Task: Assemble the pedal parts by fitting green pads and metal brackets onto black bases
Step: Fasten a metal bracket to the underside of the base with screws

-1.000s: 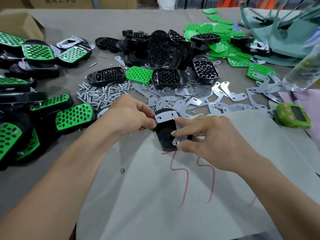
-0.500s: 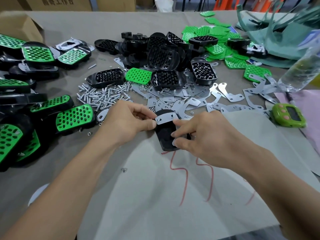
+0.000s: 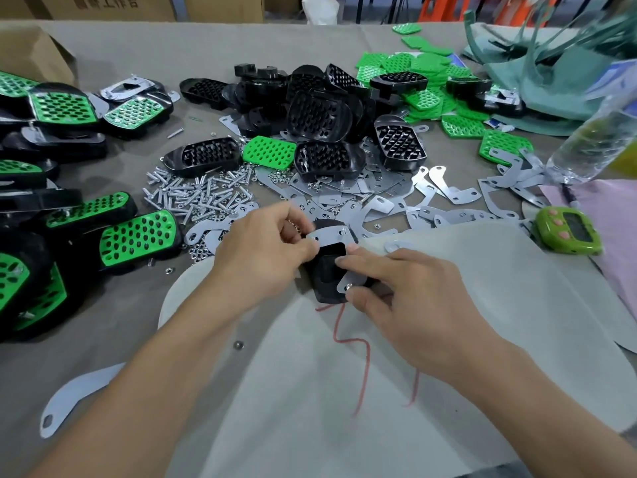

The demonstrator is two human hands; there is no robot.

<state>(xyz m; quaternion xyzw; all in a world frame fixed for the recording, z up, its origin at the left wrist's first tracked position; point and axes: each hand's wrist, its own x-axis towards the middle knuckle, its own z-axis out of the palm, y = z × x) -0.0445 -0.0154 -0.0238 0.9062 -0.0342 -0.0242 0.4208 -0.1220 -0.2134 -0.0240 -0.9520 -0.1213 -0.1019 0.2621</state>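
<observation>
Person is working one black base (image 3: 325,276) at table centre, on the far edge of a light sheet (image 3: 310,408) with a red scribble (image 3: 358,357) on it. The base is lying underside up with a metal bracket (image 3: 327,235) sitting across it.

Left hand (image 3: 262,257) is pinching the bracket's upper left corner, thumb on top, other fingers curled in behind. Right hand (image 3: 413,291) is pinching the bracket's lower tab, index finger on its top edge, thumb just under it. A screw head (image 3: 349,287) is showing in that tab. Can't tell if it's seated.

Around it:
- A screw pile (image 3: 193,193) is lying just past the left hand.
- Loose brackets (image 3: 444,191) are spreading out right of the screws.
- Spare black bases (image 3: 310,108) are heaped behind the brackets.
- Green pads (image 3: 424,81) are lying far right of that heap.
- Finished pedals (image 3: 138,236) are stacking up along the left edge.
- A green timer (image 3: 568,234) is sitting near the right edge, with a plastic bottle (image 3: 593,143) beyond it.
</observation>
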